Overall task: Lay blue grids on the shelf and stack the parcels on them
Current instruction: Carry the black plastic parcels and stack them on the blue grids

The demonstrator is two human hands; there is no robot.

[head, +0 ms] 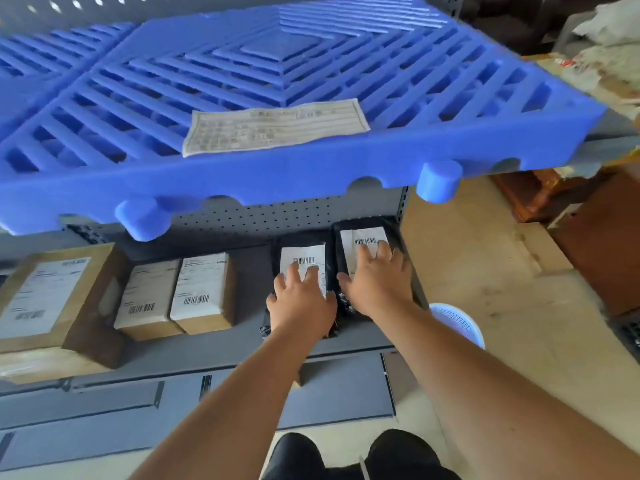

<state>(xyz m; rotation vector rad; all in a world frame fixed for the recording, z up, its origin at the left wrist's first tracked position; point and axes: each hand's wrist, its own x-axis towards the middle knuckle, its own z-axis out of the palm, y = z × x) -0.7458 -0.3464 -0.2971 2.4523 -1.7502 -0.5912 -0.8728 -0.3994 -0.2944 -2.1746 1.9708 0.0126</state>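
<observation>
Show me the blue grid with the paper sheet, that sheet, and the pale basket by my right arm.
blue grid (277, 178), head view, front edge.
paper sheet (277, 126), head view, sheet's middle.
pale basket (460, 323), head view, meshed wall.

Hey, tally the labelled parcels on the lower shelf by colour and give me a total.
Brown cardboard box parcels: 3
Black plastic bag parcels: 2
Total: 5
</observation>
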